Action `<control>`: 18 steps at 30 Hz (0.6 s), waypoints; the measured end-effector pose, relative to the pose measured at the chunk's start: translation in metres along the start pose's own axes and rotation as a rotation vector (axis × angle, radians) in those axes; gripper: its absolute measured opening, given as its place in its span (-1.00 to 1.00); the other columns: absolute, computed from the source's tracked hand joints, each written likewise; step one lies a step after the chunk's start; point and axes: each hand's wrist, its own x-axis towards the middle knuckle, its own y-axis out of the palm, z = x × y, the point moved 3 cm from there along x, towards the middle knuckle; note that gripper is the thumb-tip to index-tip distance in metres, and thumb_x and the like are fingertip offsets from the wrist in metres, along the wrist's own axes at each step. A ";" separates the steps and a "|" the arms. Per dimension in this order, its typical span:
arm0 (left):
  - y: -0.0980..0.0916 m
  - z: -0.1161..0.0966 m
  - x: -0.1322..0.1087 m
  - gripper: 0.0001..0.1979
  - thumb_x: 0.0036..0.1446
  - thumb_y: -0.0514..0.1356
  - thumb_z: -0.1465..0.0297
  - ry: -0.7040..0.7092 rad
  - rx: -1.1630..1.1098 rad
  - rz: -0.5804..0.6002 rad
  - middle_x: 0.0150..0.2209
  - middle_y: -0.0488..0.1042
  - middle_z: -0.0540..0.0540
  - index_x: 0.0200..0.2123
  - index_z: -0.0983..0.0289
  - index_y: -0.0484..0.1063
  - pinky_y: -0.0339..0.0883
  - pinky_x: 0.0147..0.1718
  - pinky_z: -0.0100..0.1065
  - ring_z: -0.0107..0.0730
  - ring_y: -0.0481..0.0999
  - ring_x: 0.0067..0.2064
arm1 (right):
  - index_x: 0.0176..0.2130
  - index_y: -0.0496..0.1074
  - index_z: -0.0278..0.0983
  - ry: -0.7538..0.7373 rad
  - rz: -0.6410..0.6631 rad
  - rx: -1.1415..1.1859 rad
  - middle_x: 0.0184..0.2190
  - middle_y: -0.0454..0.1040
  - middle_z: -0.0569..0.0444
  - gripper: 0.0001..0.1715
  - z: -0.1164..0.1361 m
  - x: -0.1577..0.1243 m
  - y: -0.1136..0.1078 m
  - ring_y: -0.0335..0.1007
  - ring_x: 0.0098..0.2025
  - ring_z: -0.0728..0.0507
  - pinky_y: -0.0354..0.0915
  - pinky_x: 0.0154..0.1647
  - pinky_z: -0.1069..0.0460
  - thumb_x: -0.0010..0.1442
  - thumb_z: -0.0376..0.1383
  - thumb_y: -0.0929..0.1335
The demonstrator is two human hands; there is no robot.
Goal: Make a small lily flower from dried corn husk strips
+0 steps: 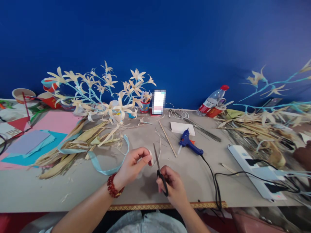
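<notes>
1. A small, thin off-white piece (151,157) is pinched between the thumb and forefinger of the left hand (136,160), above the grey tabletop (85,194). Because only a narrow edge is gripped, it could be bent, torn or dropped if the pinch were eased or tightened too far.
2. A pair of dark-bladed scissors with black handles (156,158) is clasped in the right hand (173,184), tips pointed upward and away from the wearer. Whether the blades are fully closed cannot be told.
3. The blades are held just beside the left fingertips; a finger could be nicked if the scissors were swung leftward or closed without the piece being clearly seen.
4. A pale blue ribbon (97,165) is looped beside the left hand and could be snagged by the wrist's dark red beaded bracelet (113,186).
5. A blue glue gun (186,140) is laid partly over a white card (176,127). If it is hot, which cannot be seen, the card could be marked.
6. Its black cable (211,170) is draped towards the front edge; if caught by the right forearm, the gun could be dragged.
</notes>
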 end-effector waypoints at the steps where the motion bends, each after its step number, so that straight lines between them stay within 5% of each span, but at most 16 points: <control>1: 0.000 0.001 0.000 -0.72 0.23 0.12 0.24 -0.004 -0.010 0.002 -0.44 0.43 0.05 -0.44 0.29 0.38 0.27 -0.28 -0.39 -0.39 0.40 -0.35 | -0.47 0.18 -0.21 -0.016 -0.030 0.020 -0.65 0.25 0.25 -0.48 0.004 0.001 -0.003 0.19 -0.64 0.02 0.08 -0.61 0.13 0.01 0.07 0.45; 8: 0.005 0.002 0.001 -0.77 0.21 0.15 0.29 -0.007 0.073 0.037 -0.46 0.45 0.03 -0.45 0.29 0.39 0.27 -0.32 -0.41 -0.41 0.41 -0.38 | -0.32 0.30 -0.22 -0.154 -0.043 0.143 -0.36 0.47 0.09 -0.61 0.048 0.024 -0.012 0.36 -0.37 -0.04 0.26 -0.38 0.09 0.00 -0.13 0.51; 14: 0.007 -0.004 0.002 -0.86 0.16 0.13 0.42 0.096 0.338 0.009 -0.45 0.48 0.02 -0.44 0.27 0.41 0.27 -0.30 -0.41 -0.40 0.43 -0.37 | -0.35 0.25 -0.22 -0.093 0.079 0.114 -0.47 0.42 0.19 -0.58 0.061 0.052 -0.004 0.32 -0.46 -0.01 0.22 -0.46 0.11 -0.09 -0.27 0.52; 18: 0.005 -0.002 0.004 -0.88 0.15 0.14 0.43 0.076 0.317 0.022 -0.44 0.47 0.02 -0.44 0.27 0.40 0.27 -0.30 -0.42 -0.40 0.43 -0.37 | -0.35 0.24 -0.22 -0.108 0.078 0.092 -0.48 0.40 0.21 -0.62 0.059 0.059 -0.004 0.28 -0.48 0.01 0.20 -0.47 0.12 -0.12 -0.36 0.48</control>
